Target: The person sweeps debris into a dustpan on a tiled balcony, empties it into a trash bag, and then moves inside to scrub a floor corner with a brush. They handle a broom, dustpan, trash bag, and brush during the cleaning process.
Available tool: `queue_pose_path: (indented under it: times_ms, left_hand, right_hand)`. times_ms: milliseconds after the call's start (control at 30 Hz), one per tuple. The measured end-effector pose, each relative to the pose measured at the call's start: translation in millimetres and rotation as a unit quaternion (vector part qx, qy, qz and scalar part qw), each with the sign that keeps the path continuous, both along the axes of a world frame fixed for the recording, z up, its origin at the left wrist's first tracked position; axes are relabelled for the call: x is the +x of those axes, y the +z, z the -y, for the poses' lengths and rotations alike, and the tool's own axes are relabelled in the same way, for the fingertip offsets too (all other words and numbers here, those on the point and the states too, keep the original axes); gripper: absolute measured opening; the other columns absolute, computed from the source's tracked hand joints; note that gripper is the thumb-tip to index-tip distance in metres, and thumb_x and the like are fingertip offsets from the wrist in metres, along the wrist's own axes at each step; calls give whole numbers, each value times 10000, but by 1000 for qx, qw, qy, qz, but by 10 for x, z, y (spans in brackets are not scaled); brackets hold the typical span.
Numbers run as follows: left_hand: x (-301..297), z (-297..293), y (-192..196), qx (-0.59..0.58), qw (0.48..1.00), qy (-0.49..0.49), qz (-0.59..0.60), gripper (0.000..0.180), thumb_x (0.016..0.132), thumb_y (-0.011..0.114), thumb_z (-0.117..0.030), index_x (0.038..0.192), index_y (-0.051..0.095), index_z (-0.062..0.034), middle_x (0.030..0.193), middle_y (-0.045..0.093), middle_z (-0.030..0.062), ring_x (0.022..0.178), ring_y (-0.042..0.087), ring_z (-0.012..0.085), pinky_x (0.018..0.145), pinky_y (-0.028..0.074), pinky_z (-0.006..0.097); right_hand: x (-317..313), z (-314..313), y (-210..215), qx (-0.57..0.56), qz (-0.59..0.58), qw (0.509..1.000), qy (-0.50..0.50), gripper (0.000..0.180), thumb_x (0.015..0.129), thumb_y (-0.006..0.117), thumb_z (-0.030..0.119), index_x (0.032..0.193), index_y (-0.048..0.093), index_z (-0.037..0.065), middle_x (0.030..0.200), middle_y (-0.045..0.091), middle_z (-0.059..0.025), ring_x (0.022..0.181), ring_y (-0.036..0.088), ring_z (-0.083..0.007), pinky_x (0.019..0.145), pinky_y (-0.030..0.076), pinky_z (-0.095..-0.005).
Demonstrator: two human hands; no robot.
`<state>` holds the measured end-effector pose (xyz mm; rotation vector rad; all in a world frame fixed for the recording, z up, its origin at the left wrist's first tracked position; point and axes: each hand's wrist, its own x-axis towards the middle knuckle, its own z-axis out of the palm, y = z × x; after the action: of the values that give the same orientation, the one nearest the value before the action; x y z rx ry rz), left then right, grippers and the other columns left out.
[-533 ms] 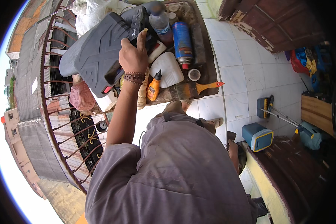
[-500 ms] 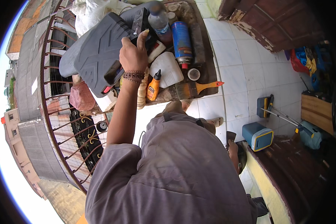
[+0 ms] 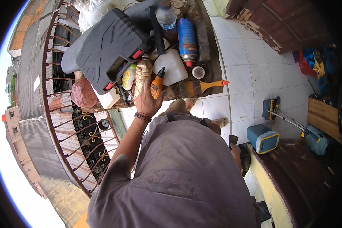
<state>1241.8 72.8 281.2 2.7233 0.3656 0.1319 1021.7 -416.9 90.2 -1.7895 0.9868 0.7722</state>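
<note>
My left hand (image 3: 148, 102), with a braided bracelet at the wrist, is at the near edge of a cluttered table. Its fingers and thumb are apart around the lower part of an orange bottle with a black nozzle (image 3: 157, 86). Against the fingers lies a ribbed clear bottle of tan contents (image 3: 142, 72). Beyond it sits a dark grey tool case (image 3: 110, 47) with red latches; a black bar (image 3: 157, 32) lies to its right. Low at my right side, partly hidden by my shirt, my right hand (image 3: 236, 152) is closed on a dark flat object (image 3: 233, 140).
Also on the table are a paintbrush (image 3: 201, 88), a white jug (image 3: 171, 67), a blue spray can (image 3: 187, 40) and a plastic bottle (image 3: 166, 19). A metal railing (image 3: 49, 98) runs along the left. A blue-grey bin (image 3: 263, 138) stands on the tiled floor (image 3: 239, 76) at right.
My left hand has let go of the black bar by the case and come back toward me to the orange bottle. The bar now rests right of the case. My right hand stays low.
</note>
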Motion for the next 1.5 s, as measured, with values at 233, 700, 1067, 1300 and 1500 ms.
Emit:
queue_pose_path:
  times_ms: [233, 700, 1067, 1300, 1500]
  left_hand:
    - [146, -45, -188, -7, 990, 5, -138, 563, 762, 710, -341, 1166, 444, -54, 726, 655, 188, 686, 646, 390, 596, 504, 490]
    - [62, -411, 401, -428, 895, 80, 96, 301, 734, 820, -82, 959, 645, 14, 700, 660, 15, 604, 581, 41, 561, 453, 196]
    - [260, -548, 705, -536, 828, 128, 107, 293, 720, 839, -103, 899, 637, 10, 570, 514, -74, 460, 408, 10, 432, 311, 192]
    - [315, -506, 816, -614, 761, 155, 140, 265, 725, 826, -80, 870, 618, -2, 568, 507, -68, 461, 425, 30, 439, 323, 200]
    - [233, -1135, 1010, -433, 848, 140, 272, 173, 771, 775, -49, 885, 649, -15, 585, 526, -74, 451, 380, 10, 431, 268, 184]
  right_hand:
    - [447, -116, 311, -40, -43, 998, -35, 270, 895, 593, 285, 884, 553, 18, 606, 534, -56, 419, 497, -153, 362, 415, -318]
    - [337, -79, 197, -35, -45, 998, -18, 328, 889, 600, 307, 905, 560, -18, 658, 563, -104, 498, 531, -205, 428, 432, -348]
    - [404, -2, 193, -51, -35, 998, -3, 395, 884, 599, 343, 923, 580, -49, 701, 587, -161, 598, 571, -280, 521, 450, -397]
    - [502, 48, 139, -56, -27, 998, 8, 439, 881, 599, 367, 934, 593, -69, 728, 603, -197, 662, 596, -328, 581, 462, -428]
    - [191, 509, -401, -148, 31, 953, 264, 478, 878, 598, 387, 944, 604, -86, 751, 617, -228, 717, 618, -369, 632, 472, -455]
